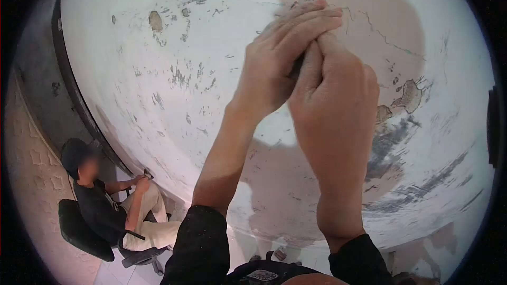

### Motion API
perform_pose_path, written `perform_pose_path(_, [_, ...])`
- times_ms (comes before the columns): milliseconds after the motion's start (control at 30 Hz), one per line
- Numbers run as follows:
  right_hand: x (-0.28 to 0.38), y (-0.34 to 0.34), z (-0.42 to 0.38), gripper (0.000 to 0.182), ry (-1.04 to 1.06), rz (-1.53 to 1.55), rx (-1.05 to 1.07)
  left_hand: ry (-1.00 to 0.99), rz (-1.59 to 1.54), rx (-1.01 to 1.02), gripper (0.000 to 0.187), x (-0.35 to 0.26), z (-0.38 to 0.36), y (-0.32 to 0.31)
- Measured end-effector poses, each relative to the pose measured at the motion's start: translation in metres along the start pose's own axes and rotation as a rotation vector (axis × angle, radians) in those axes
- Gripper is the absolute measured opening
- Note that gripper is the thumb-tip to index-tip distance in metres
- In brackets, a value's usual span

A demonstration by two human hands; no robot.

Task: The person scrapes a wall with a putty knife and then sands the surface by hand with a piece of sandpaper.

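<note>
Both of my hands are raised together against the scuffed white wall (158, 84). My left hand (274, 63) has its fingers pressed together and curved over toward the fingertips of my right hand. My right hand (338, 84) is closed, its thumb and forefinger against the left hand. A small dark patch shows in the gap between the two palms; what they grip, if anything, is hidden. Above the fingers, a thin crack (388, 39) runs down to the right across the wall.
Peeled spots (409, 95) and dark smudges (388, 148) mark the wall at right. Lower left, a person (97, 200) in a dark cap sits on a black office chair (79, 229), hands near a small object. A dark vertical strip (79, 95) edges the wall.
</note>
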State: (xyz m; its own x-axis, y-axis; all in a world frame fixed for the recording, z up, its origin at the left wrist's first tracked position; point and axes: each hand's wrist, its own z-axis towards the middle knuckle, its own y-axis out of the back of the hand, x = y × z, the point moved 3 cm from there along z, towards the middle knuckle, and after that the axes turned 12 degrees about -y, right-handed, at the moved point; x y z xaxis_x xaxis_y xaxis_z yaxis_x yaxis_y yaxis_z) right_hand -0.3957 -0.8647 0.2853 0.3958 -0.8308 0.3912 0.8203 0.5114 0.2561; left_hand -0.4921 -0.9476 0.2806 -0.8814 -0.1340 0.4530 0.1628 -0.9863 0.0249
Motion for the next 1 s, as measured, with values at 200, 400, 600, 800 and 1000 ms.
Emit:
perform_pose_path(200, [-0.01, 0.009, 0.002, 0.023, 0.08, -0.036, -0.102, -0.065, 0.053, 0.007, 0.049, -0.004, 0.008, -0.014])
perform_pose_path(400, [-0.021, 0.014, 0.018, 0.023, 0.045, 0.056, -0.035, -0.12, 0.146, 0.025, 0.043, 0.003, 0.015, -0.019])
perform_pose_path(600, [-0.022, 0.033, 0.019, 0.024, -0.003, -0.009, 0.047, -0.1, 0.05, -0.063, 0.039, -0.016, 0.018, -0.034])
perform_pose_path(800, [-0.024, 0.021, 0.01, 0.025, 0.042, 0.081, -0.07, -0.119, 0.036, 0.019, 0.035, -0.017, 0.016, -0.02])
perform_pose_path(1000, [-0.024, 0.021, 0.019, 0.023, -0.066, 0.234, -0.005, -0.082, 0.037, -0.084, 0.043, -0.008, 0.017, -0.023])
